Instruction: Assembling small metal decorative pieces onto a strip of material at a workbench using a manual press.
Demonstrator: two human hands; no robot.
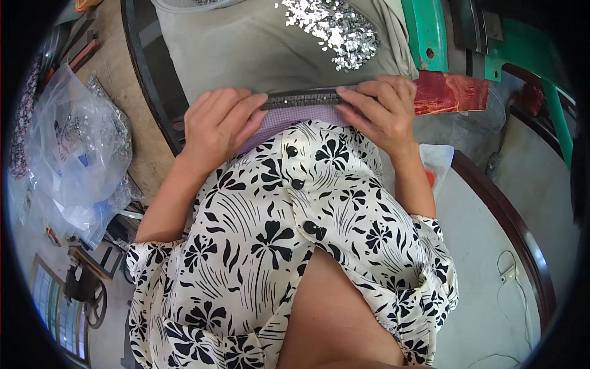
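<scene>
A narrow dark strip (304, 99) with a row of small metal pieces along it stretches between my hands. My left hand (218, 120) pinches its left end, and my right hand (382, 111) grips the right end with curled fingers. Beneath the strip lies purple checked cloth (289, 120) at the edge of my lap. Just beyond, a greyish-green cloth (239, 46) covers the work surface. On that cloth a loose heap of small shiny silver pieces (344, 38) is spread toward the far right. The strip's ends are hidden by my fingers.
Clear plastic bags (77, 154) crowd the left, beside a brown board (132, 123). A green metal frame (430, 37) and a red patterned sheet (452, 93) stand at right. At the far edge sits a translucent container (178, 5). A cable (522, 295) trails on the floor.
</scene>
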